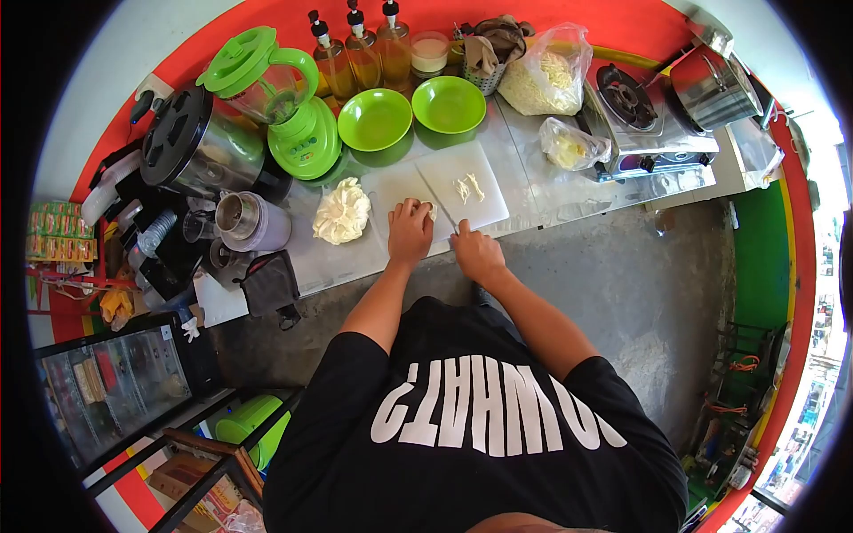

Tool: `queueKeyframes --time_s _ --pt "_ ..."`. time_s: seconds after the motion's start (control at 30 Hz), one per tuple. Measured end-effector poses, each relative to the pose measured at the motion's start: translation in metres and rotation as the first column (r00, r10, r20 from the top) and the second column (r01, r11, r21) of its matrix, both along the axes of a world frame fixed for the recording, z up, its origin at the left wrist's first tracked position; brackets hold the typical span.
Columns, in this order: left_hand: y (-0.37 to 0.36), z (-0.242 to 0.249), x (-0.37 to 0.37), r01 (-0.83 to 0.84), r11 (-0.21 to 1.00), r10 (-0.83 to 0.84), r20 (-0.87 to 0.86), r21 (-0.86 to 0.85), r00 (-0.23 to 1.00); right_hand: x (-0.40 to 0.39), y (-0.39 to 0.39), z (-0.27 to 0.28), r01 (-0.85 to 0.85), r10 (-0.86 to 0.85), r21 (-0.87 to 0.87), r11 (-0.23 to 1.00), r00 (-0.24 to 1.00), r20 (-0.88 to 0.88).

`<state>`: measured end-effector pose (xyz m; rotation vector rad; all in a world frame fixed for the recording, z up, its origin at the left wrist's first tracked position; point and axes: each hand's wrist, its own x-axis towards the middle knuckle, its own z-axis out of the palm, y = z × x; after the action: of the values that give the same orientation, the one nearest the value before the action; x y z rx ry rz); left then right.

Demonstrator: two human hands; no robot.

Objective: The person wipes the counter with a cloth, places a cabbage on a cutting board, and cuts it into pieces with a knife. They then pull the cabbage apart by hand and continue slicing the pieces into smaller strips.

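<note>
A white cutting board (486, 206) lies on the metal counter in front of me. My right hand (478, 255) grips a knife (437, 200), whose thin blade points away from me across the board. Just left of the blade, my left hand (410, 233) presses its bent fingers on a small pale piece of food (433, 212), mostly hidden under them. Several thin pale strips (469, 187) rest on the board right of the knife. Beside the board on the left sits a cream-coloured, ruffled clump (342, 211); its kind I cannot make out.
Two green bowls (375, 120) stand behind the board, with pump bottles (362, 49) beyond. A green blender (305, 138) and a steel-topped container (253, 222) are leftward. Rightward are bags of pale food (544, 82), a gas stove (653, 142) and a steel pot (713, 91).
</note>
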<state>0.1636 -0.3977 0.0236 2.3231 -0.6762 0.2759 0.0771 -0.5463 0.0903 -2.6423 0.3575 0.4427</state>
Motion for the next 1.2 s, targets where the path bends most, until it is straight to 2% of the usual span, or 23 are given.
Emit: queueKeyframes --time_s 0.03,0.17,0.23,0.33,0.53,0.67,0.73,0.87,0.93,1.07,1.13,1.2 --pt "0.000 0.000 0.000 0.004 1.000 -0.004 0.000 0.002 1.000 0.000 0.002 -0.004 -0.041 0.041 -0.007 0.999 0.999 -0.021" --pt "-0.001 -0.004 0.001 -0.002 1.000 0.002 0.003 -0.012 1.000 0.001 0.006 -0.010 -0.024 0.024 -0.003 1.000 0.997 -0.067" --pt "0.000 -0.004 0.001 -0.001 1.000 0.001 -0.004 -0.008 1.000 0.006 0.008 -0.001 -0.114 0.104 -0.131 0.985 0.992 -0.076" --pt "0.000 -0.004 0.002 0.004 1.000 -0.004 -0.016 0.027 1.000 0.013 0.006 0.016 -0.138 0.120 -0.162 0.977 0.986 -0.114" --pt "-0.002 -0.003 0.004 0.001 1.000 -0.002 -0.040 -0.023 0.999 0.009 0.017 -0.011 -0.018 0.012 -0.073 0.997 0.997 -0.080" --pt "0.001 -0.005 0.004 0.018 0.999 -0.020 -0.060 -0.033 0.998 0.025 0.017 -0.019 -0.034 0.033 -0.073 0.997 0.999 -0.016" --pt "0.000 -0.004 0.006 0.023 1.000 -0.024 -0.058 -0.020 0.998 0.030 0.015 -0.020 -0.105 0.109 -0.158 0.982 0.994 0.020" --pt "0.000 -0.004 0.004 0.017 0.999 -0.021 -0.068 -0.050 0.998 0.017 0.016 -0.013 -0.120 0.122 -0.168 0.978 0.993 0.004" --pt "-0.001 -0.003 0.005 0.007 0.998 -0.011 -0.064 -0.058 0.998 0.008 0.020 -0.016 -0.068 0.059 -0.136 0.988 0.996 -0.069" --pt "-0.002 -0.005 0.004 -0.014 0.998 0.011 -0.049 -0.057 0.999 0.023 0.019 -0.023 -0.063 0.055 -0.127 0.990 0.996 -0.066" --pt "0.000 -0.003 0.004 0.000 0.999 -0.001 -0.027 -0.051 1.000 0.039 0.016 -0.017 -0.155 0.154 -0.201 0.967 0.988 -0.019" --pt "0.001 -0.001 0.003 0.017 0.999 -0.019 -0.047 -0.047 0.999 0.042 0.016 -0.011 -0.181 0.180 -0.209 0.961 0.983 -0.027"
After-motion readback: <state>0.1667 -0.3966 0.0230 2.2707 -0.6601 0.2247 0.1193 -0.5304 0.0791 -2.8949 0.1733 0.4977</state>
